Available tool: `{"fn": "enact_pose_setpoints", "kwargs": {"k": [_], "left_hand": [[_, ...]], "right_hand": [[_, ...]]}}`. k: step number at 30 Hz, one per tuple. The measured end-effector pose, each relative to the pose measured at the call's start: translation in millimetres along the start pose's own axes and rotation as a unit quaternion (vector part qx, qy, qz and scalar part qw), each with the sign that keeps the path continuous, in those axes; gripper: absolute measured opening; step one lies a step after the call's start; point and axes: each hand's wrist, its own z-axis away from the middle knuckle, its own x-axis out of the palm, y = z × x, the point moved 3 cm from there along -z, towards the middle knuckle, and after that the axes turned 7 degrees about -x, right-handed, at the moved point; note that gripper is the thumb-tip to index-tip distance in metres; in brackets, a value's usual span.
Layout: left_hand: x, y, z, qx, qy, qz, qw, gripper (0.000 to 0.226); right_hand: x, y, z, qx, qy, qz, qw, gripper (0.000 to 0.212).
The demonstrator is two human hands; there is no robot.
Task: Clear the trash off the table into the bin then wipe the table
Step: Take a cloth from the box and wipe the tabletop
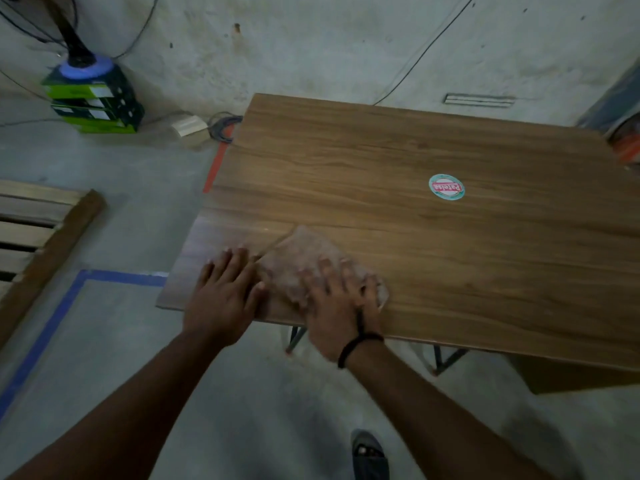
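A: Head view, only one. Table (433,237) fills the right half. Cloth (304,261) lies flat at the near-left corner, about 7 o'clock on the tabletop.

B: Hands?

A: Right hand (337,306) is spread flat on top of the cloth, palm down, fingers splayed, pressing rather than gripping. Blurred, so I judge it's mid-swipe. Black band on that wrist.

B: Left?

A: Left hand (225,296) is flat and open on bare wood, just beside the cloth at its 9 o'clock, holding nothing. Whether its fingertips touch the cloth edge, can't tell. Probably it braces the body or steadies the table while the other pushes.

B: Why a flat palm?

A: It spreads pressure so the cloth drags evenly and doesn't bunch up.

B: Trash?

A: None visible on the top. Only a round sticker (446,187) at 2 o'clock from the cloth, well apart; looks stuck on, not litter. Bin: not sure. Something orange (628,147) at the frame's 3 o'clock edge, cut off, can't say.

B: Stage?

A: Clearing looks done, wiping underway. Most of the top, toward 12 and 3 o'clock, seems left to wipe.

B: Floor?

A: Green box (95,102) at 10 o'clock, blue tape (45,337) at 8, a sandal (369,455) at 6.
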Motion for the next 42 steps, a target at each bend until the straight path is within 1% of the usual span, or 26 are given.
{"fn": "enact_pose_setpoints", "kwargs": {"k": [2, 4, 6, 9, 11, 12, 14, 16, 18, 20, 21, 23, 25, 27, 28, 30, 31, 32, 35, 36, 37, 38, 39, 41, 42], "left_hand": [[6, 2, -1, -0.008, 0.006, -0.019, 1.0, 0.071], [7, 2, 1, -0.019, 0.016, -0.029, 0.999, 0.065], [7, 3, 1, -0.026, 0.012, -0.029, 0.999, 0.063], [6, 7, 0, -0.029, 0.012, -0.031, 0.999, 0.062], [7, 6, 0, -0.031, 0.015, -0.029, 0.999, 0.062], [8, 5, 0, -0.032, 0.015, -0.028, 0.999, 0.062], [8, 4, 0, -0.034, 0.015, -0.032, 0.999, 0.062], [7, 5, 0, -0.03, 0.016, -0.033, 0.999, 0.061], [5, 7, 1, -0.028, 0.021, -0.031, 0.999, 0.061], [3, 8, 2, -0.029, 0.022, -0.031, 0.999, 0.062], [2, 9, 2, -0.029, 0.02, -0.03, 0.999, 0.062], [3, 8, 3, -0.03, 0.018, -0.027, 0.999, 0.063], [4, 7, 3, -0.031, 0.017, -0.025, 0.999, 0.063], [6, 7, 2, -0.032, 0.021, -0.024, 0.999, 0.062], [6, 7, 1, -0.033, 0.024, -0.023, 0.999, 0.061], [8, 6, 0, -0.034, 0.028, -0.021, 0.999, 0.06], [8, 5, 0, -0.033, 0.028, -0.021, 0.999, 0.06], [8, 5, 1, -0.031, 0.029, -0.022, 0.999, 0.06], [6, 4, 1, -0.028, 0.026, -0.027, 0.999, 0.061], [6, 4, 1, -0.028, 0.024, -0.028, 0.999, 0.061], [6, 4, 1, -0.03, 0.024, -0.027, 0.999, 0.061], [6, 5, 1, -0.031, 0.025, -0.024, 0.999, 0.061], [6, 6, 2, -0.032, 0.025, -0.021, 0.999, 0.061], [6, 8, 2, -0.034, 0.029, -0.017, 0.999, 0.059], [7, 8, 2, -0.033, 0.035, -0.018, 0.999, 0.058]], "right_hand": [[4, -2, 18, -0.046, 0.006, -0.001, 0.999, 0.058], [11, 32, 23, -0.046, 0.009, 0.006, 0.999, 0.059], [16, 96, 21, 0.011, 0.006, 0.01, 1.0, 0.057], [3, 193, 15, 0.155, -0.015, 0.015, 0.988, 0.065], [-5, 209, 8, 0.224, -0.005, 0.018, 0.974, 0.062], [-6, 199, 4, 0.231, 0.013, 0.017, 0.973, 0.062], [-2, 154, -1, 0.197, 0.033, 0.001, 0.98, 0.067], [6, 92, 0, 0.145, 0.032, -0.011, 0.989, 0.065], [8, 29, 8, 0.072, 0.04, 0.002, 0.997, 0.06], [6, -1, 16, 0.01, 0.037, -0.005, 0.999, 0.059], [6, 3, 16, -0.007, 0.034, -0.008, 0.999, 0.06], [5, 40, 19, 0.01, 0.025, 0.002, 1.0, 0.061], [-1, 97, 25, 0.084, 0.037, 0.016, 0.996, 0.062], [-9, 150, 35, 0.159, 0.022, 0.021, 0.987, 0.066], [-14, 163, 40, 0.185, 0.007, 0.029, 0.982, 0.068], [-15, 155, 45, 0.212, 0.005, 0.041, 0.976, 0.069], [-14, 135, 48, 0.209, 0.014, 0.04, 0.977, 0.067], [-11, 109, 50, 0.186, 0.025, 0.034, 0.982, 0.064], [3, 28, 63, 0.056, 0.031, 0.045, 0.997, 0.057], [5, 15, 67, 0.016, 0.02, 0.042, 0.999, 0.057], [7, 19, 67, -0.011, -0.008, 0.028, 1.0, 0.057], [7, 32, 66, -0.017, -0.006, 0.034, 0.999, 0.057], [10, 58, 63, -0.003, -0.031, 0.04, 0.999, 0.058], [9, 114, 52, 0.046, -0.019, 0.065, 0.997, 0.062], [2, 139, 44, 0.078, -0.001, 0.06, 0.995, 0.061]]}}
